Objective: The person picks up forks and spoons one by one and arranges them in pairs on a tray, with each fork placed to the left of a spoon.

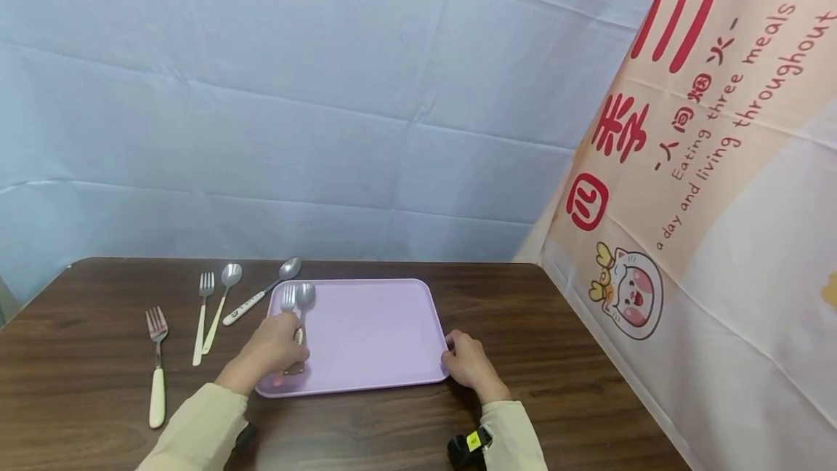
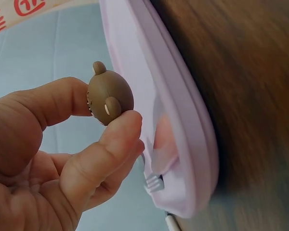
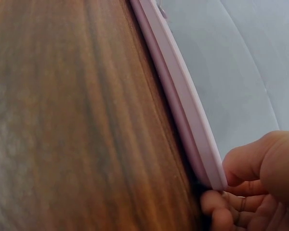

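Observation:
A lilac tray (image 1: 379,333) lies on the dark wooden table. On its left part are a fork (image 1: 288,298) and a spoon (image 1: 305,295), side by side with their heads toward the back. My left hand (image 1: 277,344) is over their handles. In the left wrist view, its thumb and forefinger pinch a brown bear-head handle end (image 2: 111,94), seemingly the spoon's; the handle itself is mostly hidden. At the tray's near right corner, my right hand (image 1: 467,362) grips the rim, thumb on the edge and fingers curled low beside the table.
Left of the tray lie a fork with a cream handle (image 1: 157,376), another fork (image 1: 203,318), a spoon (image 1: 224,304) and a spoon with a patterned handle (image 1: 261,293). Pale cloth (image 1: 294,93) hangs behind the table, and a printed cloth (image 1: 719,238) hangs at the right.

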